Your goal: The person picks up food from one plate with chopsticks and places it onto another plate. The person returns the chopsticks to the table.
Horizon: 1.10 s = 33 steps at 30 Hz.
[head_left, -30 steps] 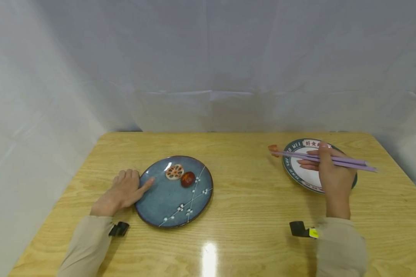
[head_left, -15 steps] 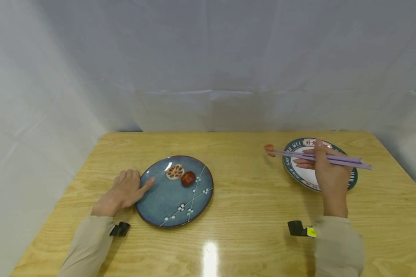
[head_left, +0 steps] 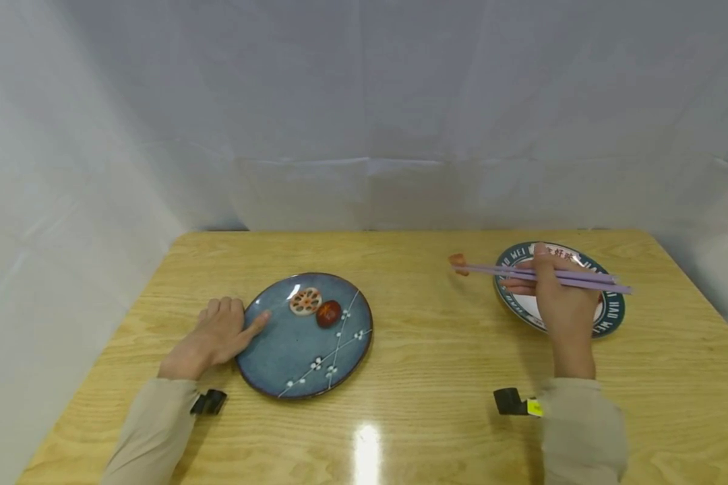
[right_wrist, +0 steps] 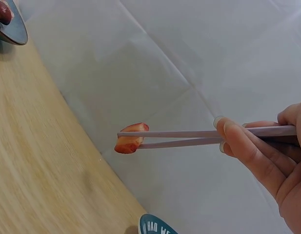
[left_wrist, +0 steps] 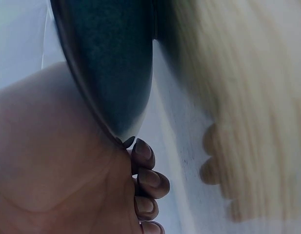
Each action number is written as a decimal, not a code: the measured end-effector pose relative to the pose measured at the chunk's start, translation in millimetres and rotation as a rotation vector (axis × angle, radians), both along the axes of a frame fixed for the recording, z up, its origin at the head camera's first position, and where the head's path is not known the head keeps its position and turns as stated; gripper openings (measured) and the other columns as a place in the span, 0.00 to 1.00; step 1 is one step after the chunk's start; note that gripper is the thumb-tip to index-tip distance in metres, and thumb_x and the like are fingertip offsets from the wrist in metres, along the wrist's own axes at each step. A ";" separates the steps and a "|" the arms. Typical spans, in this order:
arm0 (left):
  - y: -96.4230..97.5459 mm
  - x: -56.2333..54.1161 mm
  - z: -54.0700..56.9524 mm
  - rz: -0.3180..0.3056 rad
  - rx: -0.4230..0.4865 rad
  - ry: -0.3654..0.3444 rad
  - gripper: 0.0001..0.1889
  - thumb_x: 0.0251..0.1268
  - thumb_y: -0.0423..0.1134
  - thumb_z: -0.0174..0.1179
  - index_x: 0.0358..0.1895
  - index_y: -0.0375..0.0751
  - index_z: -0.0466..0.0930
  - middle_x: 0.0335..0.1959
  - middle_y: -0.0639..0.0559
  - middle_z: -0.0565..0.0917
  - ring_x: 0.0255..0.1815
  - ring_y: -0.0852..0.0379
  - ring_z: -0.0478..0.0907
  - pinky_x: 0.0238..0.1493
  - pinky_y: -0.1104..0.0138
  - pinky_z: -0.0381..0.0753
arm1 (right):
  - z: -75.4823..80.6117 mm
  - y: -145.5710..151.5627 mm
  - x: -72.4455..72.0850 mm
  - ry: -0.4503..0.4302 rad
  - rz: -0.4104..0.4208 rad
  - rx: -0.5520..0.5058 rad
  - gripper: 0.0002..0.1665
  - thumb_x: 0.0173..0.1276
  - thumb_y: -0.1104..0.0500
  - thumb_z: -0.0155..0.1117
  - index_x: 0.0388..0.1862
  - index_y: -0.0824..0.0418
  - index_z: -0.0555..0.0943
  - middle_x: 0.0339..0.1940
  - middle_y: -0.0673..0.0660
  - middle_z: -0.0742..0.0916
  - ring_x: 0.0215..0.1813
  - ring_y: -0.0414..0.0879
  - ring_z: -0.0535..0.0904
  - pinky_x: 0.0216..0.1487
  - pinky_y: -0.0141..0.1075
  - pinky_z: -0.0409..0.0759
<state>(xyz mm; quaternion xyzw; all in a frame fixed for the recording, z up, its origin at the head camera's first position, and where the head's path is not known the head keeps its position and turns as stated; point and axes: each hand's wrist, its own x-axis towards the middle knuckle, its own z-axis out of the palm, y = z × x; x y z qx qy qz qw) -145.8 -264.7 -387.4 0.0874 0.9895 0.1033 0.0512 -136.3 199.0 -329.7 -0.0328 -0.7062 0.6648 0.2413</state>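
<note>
In the head view my left hand point(head_left: 209, 340) grips the left rim of a blue plate point(head_left: 285, 343), thumb on top. The left wrist view shows its fingers point(left_wrist: 149, 178) curled at the rim. On that plate lie a lotus root slice point(head_left: 306, 301) and a round dark-red piece with an orange mark point(head_left: 329, 313), side by side. My right hand point(head_left: 564, 310) holds a pair of lilac chopsticks point(head_left: 573, 277) over the green-rimmed white plate point(head_left: 614, 315). Their tips pinch a small orange-red food piece point(right_wrist: 131, 138) with a pale side, raised above the table.
A wooden table point(head_left: 425, 364) lies under both plates, with bare wood between them. Pale sheeting point(head_left: 364, 135) hangs behind the table's far edge. The right hand hides much of the green-rimmed plate. Black wrist camera mounts point(head_left: 509, 401) jut inward from the sleeves.
My right hand has moved a little to the left, carrying the chopsticks and the pinched food piece away from the green-rimmed plate. The left hand and blue plate have stayed put.
</note>
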 end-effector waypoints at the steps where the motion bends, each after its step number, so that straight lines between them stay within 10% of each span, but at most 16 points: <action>1: 0.0 0.0 -0.1 -0.001 0.000 0.001 0.31 0.74 0.59 0.43 0.38 0.25 0.67 0.40 0.30 0.72 0.44 0.33 0.66 0.49 0.42 0.63 | -0.2 -0.8 -0.1 0.004 0.002 -0.001 0.22 0.73 0.52 0.57 0.32 0.70 0.84 0.20 0.54 0.87 0.22 0.44 0.85 0.26 0.33 0.80; 11: -0.4 -0.2 -0.2 -0.002 -0.004 0.006 0.31 0.74 0.58 0.43 0.36 0.26 0.67 0.38 0.31 0.72 0.43 0.34 0.66 0.47 0.43 0.63 | -0.3 -8.3 -2.0 0.032 0.029 0.159 0.28 0.75 0.50 0.52 0.35 0.75 0.84 0.22 0.53 0.88 0.24 0.42 0.85 0.26 0.34 0.80; 33: 0.0 0.5 0.8 0.005 -0.002 0.003 0.31 0.74 0.59 0.43 0.36 0.27 0.67 0.37 0.33 0.71 0.43 0.34 0.66 0.48 0.43 0.64 | 0.7 -27.9 -1.3 -0.003 0.130 0.123 0.28 0.76 0.51 0.52 0.39 0.78 0.82 0.23 0.57 0.88 0.25 0.42 0.86 0.27 0.35 0.81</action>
